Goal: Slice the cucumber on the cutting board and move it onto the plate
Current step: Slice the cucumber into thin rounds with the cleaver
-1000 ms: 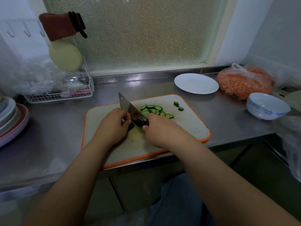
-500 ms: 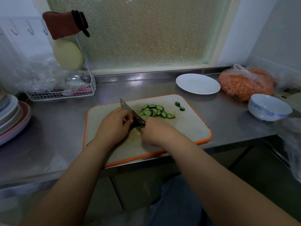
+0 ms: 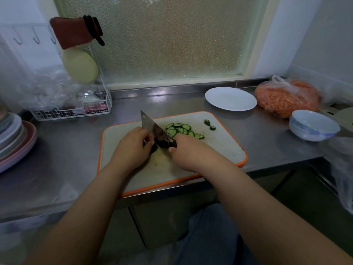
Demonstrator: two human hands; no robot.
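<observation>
A white cutting board with an orange rim (image 3: 225, 148) lies on the steel counter. My left hand (image 3: 131, 148) presses down the dark end of the cucumber (image 3: 153, 147), which is mostly hidden under my fingers. My right hand (image 3: 188, 152) grips the handle of a cleaver (image 3: 152, 128), whose blade stands right beside my left fingers. A pile of green cucumber slices (image 3: 181, 129) lies just right of the blade. Two small cucumber end pieces (image 3: 209, 124) sit further right on the board. A bare white plate (image 3: 230, 98) rests behind the board.
A bag of shredded carrot (image 3: 286, 97) and a white-blue bowl (image 3: 313, 124) stand at the right. A wire rack (image 3: 72, 109) with plastic wrap is at the back left, and stacked plates (image 3: 13, 138) sit at the left edge. The counter's front edge runs just below the board.
The cleaver went down onto the cucumber half a second ago and has risen again. The slice pile beside the blade has grown slightly. My left hand stays on the cucumber.
</observation>
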